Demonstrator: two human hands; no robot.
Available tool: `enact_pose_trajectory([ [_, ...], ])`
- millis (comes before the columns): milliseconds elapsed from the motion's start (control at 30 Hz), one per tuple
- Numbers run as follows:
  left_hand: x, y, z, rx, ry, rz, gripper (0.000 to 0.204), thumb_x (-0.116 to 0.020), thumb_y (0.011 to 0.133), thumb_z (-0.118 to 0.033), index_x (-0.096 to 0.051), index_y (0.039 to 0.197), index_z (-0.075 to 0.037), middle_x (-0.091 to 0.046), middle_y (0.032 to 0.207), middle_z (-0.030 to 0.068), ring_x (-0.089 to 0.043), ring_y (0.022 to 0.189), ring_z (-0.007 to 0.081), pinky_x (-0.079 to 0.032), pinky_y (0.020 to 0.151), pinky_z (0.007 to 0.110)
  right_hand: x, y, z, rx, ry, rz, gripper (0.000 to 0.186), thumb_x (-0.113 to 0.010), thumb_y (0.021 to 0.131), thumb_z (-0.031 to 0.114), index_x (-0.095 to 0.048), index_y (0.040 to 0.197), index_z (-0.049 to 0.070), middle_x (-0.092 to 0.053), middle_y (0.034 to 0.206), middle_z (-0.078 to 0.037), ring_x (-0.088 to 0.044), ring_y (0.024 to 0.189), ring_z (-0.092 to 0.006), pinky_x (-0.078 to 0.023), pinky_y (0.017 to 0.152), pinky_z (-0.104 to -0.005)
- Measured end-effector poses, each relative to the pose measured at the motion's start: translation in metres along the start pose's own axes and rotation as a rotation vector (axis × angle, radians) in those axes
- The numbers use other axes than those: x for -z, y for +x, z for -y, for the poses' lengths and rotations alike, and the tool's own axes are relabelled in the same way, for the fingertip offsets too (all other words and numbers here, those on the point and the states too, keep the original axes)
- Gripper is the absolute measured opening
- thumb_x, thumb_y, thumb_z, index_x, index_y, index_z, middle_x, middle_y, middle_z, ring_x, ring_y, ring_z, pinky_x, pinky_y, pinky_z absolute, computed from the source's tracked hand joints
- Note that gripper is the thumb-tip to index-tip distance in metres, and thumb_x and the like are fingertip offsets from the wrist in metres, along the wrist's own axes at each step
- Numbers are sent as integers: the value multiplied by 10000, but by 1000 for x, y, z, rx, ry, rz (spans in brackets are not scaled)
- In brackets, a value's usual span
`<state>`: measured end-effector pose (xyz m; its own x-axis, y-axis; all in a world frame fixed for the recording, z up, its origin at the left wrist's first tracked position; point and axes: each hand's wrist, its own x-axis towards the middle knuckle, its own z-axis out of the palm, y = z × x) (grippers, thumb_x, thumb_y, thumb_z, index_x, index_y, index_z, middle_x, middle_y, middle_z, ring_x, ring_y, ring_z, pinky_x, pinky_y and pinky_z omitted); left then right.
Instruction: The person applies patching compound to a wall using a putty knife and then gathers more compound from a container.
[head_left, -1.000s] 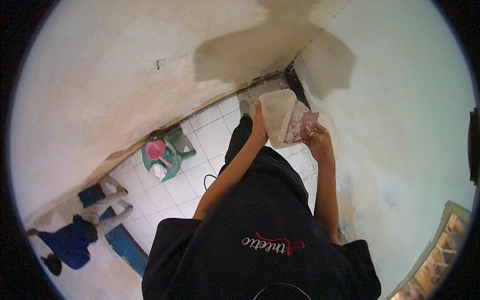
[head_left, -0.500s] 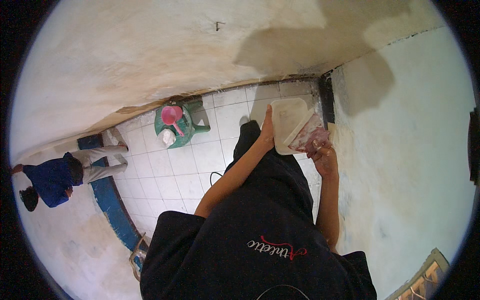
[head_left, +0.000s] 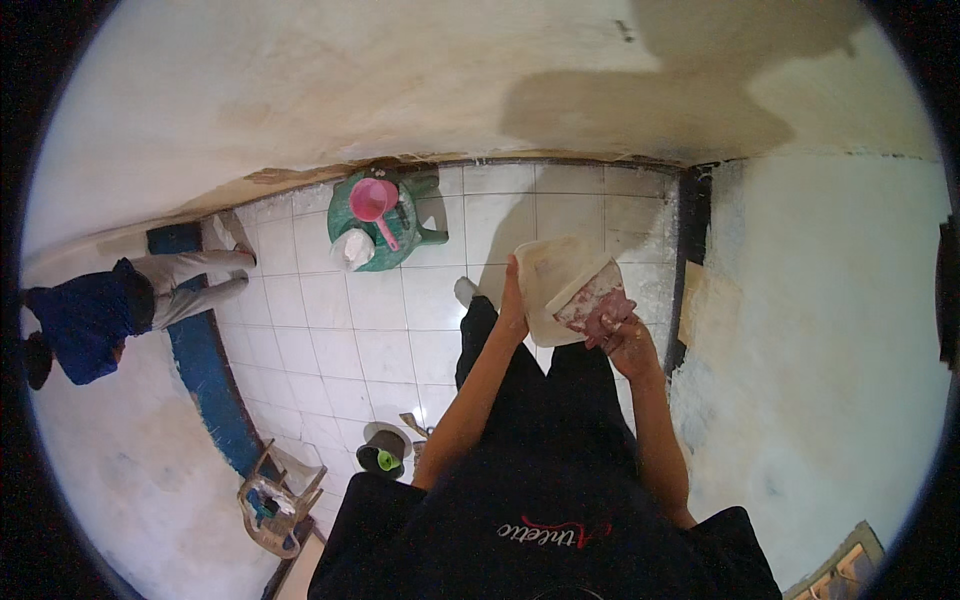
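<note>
My left hand (head_left: pixel 513 305) grips the left edge of a shallow cream plastic tub (head_left: pixel 541 282), held in front of my legs above the floor. In my right hand (head_left: pixel 632 350) is a flat, wide, reddish scraper (head_left: pixel 592 300) smeared with white paste. Its blade reaches over the tub's right side, and whether it touches the inside I cannot tell. My right fingers are wrapped round the scraper's near end. Little can be made out of what lies in the tub.
A green plastic stool (head_left: pixel 400 258) bears a pink dipper (head_left: pixel 373 200) and a bag of white powder (head_left: pixel 352 250). A dark bucket (head_left: pixel 372 462) and a chair (head_left: pixel 283 540) stand lower left. Another person (head_left: pixel 85 315) is at far left. Walls rise ahead and at right (head_left: pixel 820 330).
The view has tilted and shifted, bringing the bucket and more of the chair into sight. Tub and scraper sit lower in the picture, away from the right wall. Both hands keep their hold.
</note>
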<state>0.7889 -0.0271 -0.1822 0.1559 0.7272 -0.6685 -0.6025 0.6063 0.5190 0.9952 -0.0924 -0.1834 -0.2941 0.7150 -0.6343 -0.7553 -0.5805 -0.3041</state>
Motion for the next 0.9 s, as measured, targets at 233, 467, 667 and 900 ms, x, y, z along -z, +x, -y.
enact_pose_trajectory([
  [233,43,22,6,-35,131,-110,776,-293,934,-666,-409,1378,-41,-502,1340,166,-513,1221,279,-433,1020,399,35,46,-46,-65,78,185,356,-623,847,98,-495,1163,-7,-594,1016,-116,-622,938,-285,-547,750,-441],
  [467,112,49,12,-83,125,-102,810,-340,909,-684,-367,1394,-36,-510,1306,170,-530,1187,309,-447,1007,450,20,95,-72,-14,279,280,340,-610,858,95,-511,1181,56,-589,994,-86,-596,909,-236,-519,758,-422],
  [667,185,54,14,-194,-58,-103,739,-301,941,-641,-371,1396,-63,-524,1296,150,-560,1147,301,-489,961,446,-29,178,-82,-6,390,232,361,-615,887,89,-469,1217,68,-603,1035,-136,-612,984,-290,-527,845,-440],
  [900,302,57,46,-52,-18,-353,629,-364,974,-553,-399,1371,-66,-540,1275,90,-542,1160,217,-432,1016,369,-87,374,-175,371,148,289,318,-640,832,61,-497,1115,91,-618,1047,-121,-637,946,-276,-526,876,-410],
])
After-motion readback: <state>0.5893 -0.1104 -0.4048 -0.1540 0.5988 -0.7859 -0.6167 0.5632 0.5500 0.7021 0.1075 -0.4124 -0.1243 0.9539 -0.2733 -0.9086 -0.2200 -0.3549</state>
